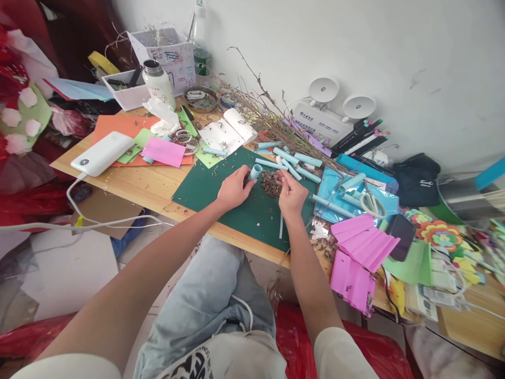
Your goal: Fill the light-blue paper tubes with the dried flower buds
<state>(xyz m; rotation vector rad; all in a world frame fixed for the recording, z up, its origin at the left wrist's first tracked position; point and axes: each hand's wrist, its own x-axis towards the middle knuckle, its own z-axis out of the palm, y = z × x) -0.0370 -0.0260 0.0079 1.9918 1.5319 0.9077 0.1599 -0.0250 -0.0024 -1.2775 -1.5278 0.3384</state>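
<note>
My left hand (235, 188) is closed around a short light-blue paper tube (256, 171), whose open end faces up. Just right of it, a heap of brown dried plant bits (270, 184) lies on the dark green mat (221, 185). At the heap's right edge is my right hand (292, 193), its fingers pinched together; what they hold, if anything, is too small to make out. Several more light-blue paper tubes (307, 160) lie behind the heap and to its right. One thin tube (281, 225) rests below my right hand.
Dry twigs (272, 121) stretch along the wall side. Scissors (373, 205), pink paper (365, 234) and a blue plastic packet (329, 187) crowd the right. On the left are a white power bank (102, 153) with a cable, a white bottle (158, 87) and orange paper (114, 126).
</note>
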